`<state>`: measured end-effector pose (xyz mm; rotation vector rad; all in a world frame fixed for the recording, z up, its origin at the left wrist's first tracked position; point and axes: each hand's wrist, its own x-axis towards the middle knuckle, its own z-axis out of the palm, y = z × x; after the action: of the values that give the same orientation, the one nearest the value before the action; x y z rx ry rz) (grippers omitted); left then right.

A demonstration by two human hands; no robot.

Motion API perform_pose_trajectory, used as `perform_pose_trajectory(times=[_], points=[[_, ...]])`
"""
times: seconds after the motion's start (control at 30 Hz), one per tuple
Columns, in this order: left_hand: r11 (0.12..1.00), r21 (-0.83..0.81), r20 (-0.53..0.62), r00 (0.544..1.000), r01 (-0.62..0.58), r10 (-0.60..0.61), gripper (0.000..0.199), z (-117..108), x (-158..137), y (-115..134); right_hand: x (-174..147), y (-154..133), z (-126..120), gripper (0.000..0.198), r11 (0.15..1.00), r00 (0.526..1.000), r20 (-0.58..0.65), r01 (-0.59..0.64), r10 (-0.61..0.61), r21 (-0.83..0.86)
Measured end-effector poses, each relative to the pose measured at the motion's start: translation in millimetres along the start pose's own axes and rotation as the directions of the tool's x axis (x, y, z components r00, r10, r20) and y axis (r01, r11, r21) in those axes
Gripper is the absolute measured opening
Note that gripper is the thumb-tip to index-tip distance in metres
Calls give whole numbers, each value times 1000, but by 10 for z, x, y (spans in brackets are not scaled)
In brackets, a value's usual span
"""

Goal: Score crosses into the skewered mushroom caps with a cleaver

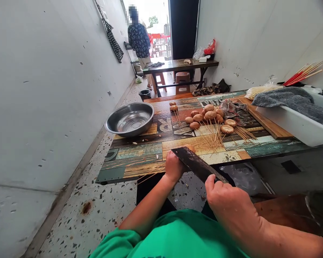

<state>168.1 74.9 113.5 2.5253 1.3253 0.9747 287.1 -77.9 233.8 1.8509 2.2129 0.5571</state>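
My right hand (228, 199) grips a dark, broad-bladed cleaver (196, 163), its blade slanting up to the left. Behind the blade, my left hand (174, 167) is closed around a brown mushroom (190, 147), mostly hidden by the steel. Thin wooden skewers (150, 173) stick out to the left of this hand at the table's near edge; whether the hand touches them I cannot tell. Farther back lies a cluster of brown mushrooms (210, 115), several with skewers in them. Two skewered mushrooms (173, 107) lie apart, to the left of the cluster.
A steel basin (131, 130) stands on the left of the patterned table (140, 154). At the right are a wooden board (271, 125), a white tub (293, 123) with a grey towel (298, 102), and red-ended sticks (304, 74). A person (139, 39) stands near the doorway.
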Motion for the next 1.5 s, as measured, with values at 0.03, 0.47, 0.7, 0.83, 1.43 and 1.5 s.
perform_pose_trajectory(times=[0.03, 0.47, 0.7, 0.83, 1.43, 1.5], points=[[1000, -6, 2, 1000, 3, -3, 16, -1, 2, 0, 2, -4, -9, 36, 1000, 1000, 13, -5, 5, -1], [998, -53, 0, 1000, -29, 29, 19, -85, 35, 92, 74, 502, -85, 22, 952, 976, 216, -92, 29, 291], [995, -79, -6, 998, -62, 61, 22, -60, 64, 24, 33, 1064, 382, 24, 300, 923, 378, -381, 70, 875], [990, -115, 10, 996, -86, 87, 22, -84, 99, -14, -2, 1088, 592, 29, -42, 842, 540, -540, -9, 841], [983, -136, -20, 993, -121, 119, 25, -73, 92, -34, -51, 1127, 831, 30, -174, 819, 567, -573, -85, 801], [983, -136, -27, 992, -125, 122, 25, -71, 90, -33, -19, 1120, 815, 29, -172, 815, 574, -579, -86, 797]])
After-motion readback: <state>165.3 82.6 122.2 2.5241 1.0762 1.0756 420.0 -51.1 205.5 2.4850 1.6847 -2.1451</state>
